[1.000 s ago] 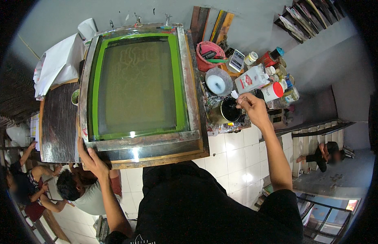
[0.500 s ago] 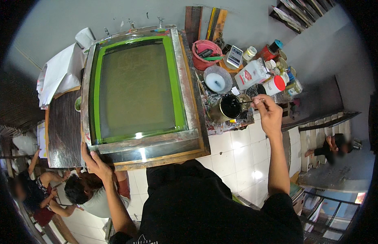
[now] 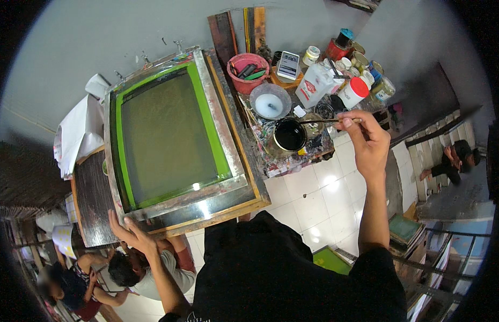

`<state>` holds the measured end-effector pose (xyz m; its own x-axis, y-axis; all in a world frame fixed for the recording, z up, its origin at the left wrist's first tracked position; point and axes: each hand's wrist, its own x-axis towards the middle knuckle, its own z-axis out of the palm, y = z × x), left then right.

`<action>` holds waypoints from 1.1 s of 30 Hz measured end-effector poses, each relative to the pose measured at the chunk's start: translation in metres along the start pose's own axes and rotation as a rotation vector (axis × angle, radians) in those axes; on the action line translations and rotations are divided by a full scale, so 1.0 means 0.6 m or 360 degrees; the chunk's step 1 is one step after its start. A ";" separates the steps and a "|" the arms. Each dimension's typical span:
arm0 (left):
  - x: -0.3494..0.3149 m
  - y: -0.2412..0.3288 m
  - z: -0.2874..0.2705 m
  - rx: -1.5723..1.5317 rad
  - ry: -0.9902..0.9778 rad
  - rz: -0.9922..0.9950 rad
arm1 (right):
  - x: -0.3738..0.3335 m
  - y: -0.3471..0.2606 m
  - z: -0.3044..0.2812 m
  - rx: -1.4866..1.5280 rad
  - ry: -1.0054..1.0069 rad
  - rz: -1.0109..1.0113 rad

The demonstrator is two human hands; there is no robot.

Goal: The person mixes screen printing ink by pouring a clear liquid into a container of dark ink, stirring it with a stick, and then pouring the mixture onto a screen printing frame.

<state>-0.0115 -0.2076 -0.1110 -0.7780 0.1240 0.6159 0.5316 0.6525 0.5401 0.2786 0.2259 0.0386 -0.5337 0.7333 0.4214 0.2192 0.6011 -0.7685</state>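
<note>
My right hand (image 3: 369,147) pinches a thin dark stick (image 3: 335,121). The stick's far end is at the rim of an open can (image 3: 277,147) that has glossy black ink (image 3: 290,134) in it. My left hand (image 3: 132,234), fingers spread, rests at the near left corner of a silkscreen frame (image 3: 221,121). Inside that frame, a dark olive mesh (image 3: 166,126) is bordered with bright green. The frame lies tilted on a wood-edged board (image 3: 255,203).
Beside the can are a bowl with white paste (image 3: 270,105), a pink bucket (image 3: 249,83), a phone (image 3: 288,65), a white jug (image 3: 314,86) and a red-lidded jar (image 3: 353,92). White paper (image 3: 80,131) lies far left. People sit at lower left and far right.
The view has turned, so the screen looks more tilted and has shifted. My right hand has drawn back from the can, and more of the stick shows. My left hand stays at the corner.
</note>
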 end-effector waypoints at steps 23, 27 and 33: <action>-0.121 0.420 0.305 -0.2223 -0.2774 -0.2041 | -0.211 0.087 0.164 -0.0536 0.0180 -0.0442; -0.112 0.421 0.302 -0.2038 -0.2743 -0.1898 | -0.223 0.072 0.156 -0.0340 0.0116 -0.0268; -0.072 0.444 0.303 -0.1959 -0.2682 -0.1809 | -0.222 0.197 0.136 0.0215 0.0202 0.0587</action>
<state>0.1026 0.0968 -0.0978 0.0543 0.8504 -0.5234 -0.7483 0.3817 0.5426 0.3089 0.1731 -0.1478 -0.3329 0.9301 0.1555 0.2632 0.2500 -0.9318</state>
